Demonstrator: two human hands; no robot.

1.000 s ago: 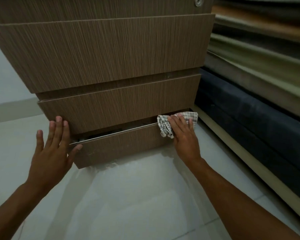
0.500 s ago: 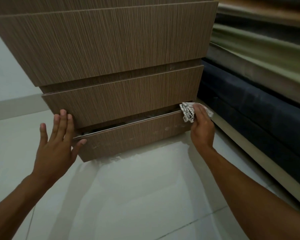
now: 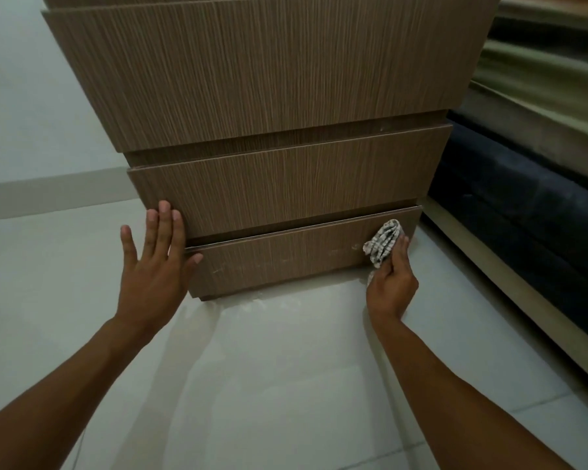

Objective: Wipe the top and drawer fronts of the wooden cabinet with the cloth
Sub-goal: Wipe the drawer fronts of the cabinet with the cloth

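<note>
Head view:
Cabinet: the wooden cabinet [image 3: 279, 72] stood on the tiled floor [image 3: 286, 368].
Left hand: the left hand [image 3: 157, 266] lay flat, fingers [image 3: 165, 222] released, on the bottom drawer front's [image 3: 286, 262] left end.
Right hand: the right hand [image 3: 392, 283] clenched the checked cloth [image 3: 384, 244] against that front's right end.

The tall brown wood-grain cabinet [image 3: 272, 72] is cut off by the upper edge, so you cannot see its top surface. Your right hand [image 3: 391, 286] covers the lower part of the crumpled checked cloth [image 3: 383, 244], and its fingers [image 3: 402, 245] are mostly hidden behind the cloth and the hand itself. Your left hand [image 3: 157, 266] covers the left end of the lowest drawer front [image 3: 286, 262]. The pale marks on this drawer front are too faint to identify. The dark blue upholstered furniture [image 3: 510, 205] on the right runs out of the picture.
</note>
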